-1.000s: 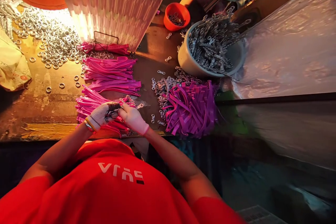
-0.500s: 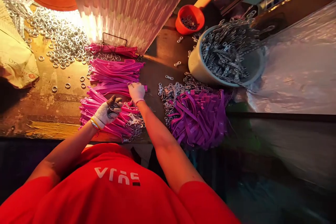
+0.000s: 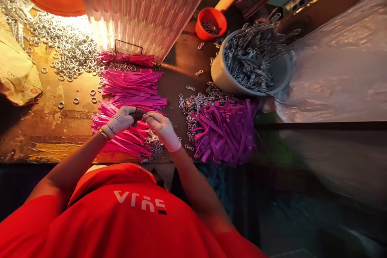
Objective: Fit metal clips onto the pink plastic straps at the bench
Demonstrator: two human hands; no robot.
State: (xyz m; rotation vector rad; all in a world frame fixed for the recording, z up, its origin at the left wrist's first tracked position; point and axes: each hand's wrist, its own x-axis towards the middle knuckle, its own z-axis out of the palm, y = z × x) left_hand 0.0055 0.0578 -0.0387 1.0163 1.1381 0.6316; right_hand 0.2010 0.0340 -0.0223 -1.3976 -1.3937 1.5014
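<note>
Left hand (image 3: 122,119) and right hand (image 3: 163,129) meet over the pink straps (image 3: 130,140) by the workbench's (image 3: 68,125) near edge; fingers bent together, any grip cannot be told. Metal links (image 3: 155,144) lie at these straps' right ends; none show on the farther bundles (image 3: 130,82). Judged part done: those bundles appear outstanding.

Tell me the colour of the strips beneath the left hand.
Bright pink; the strips beneath the left hand show best in the head view.
</note>
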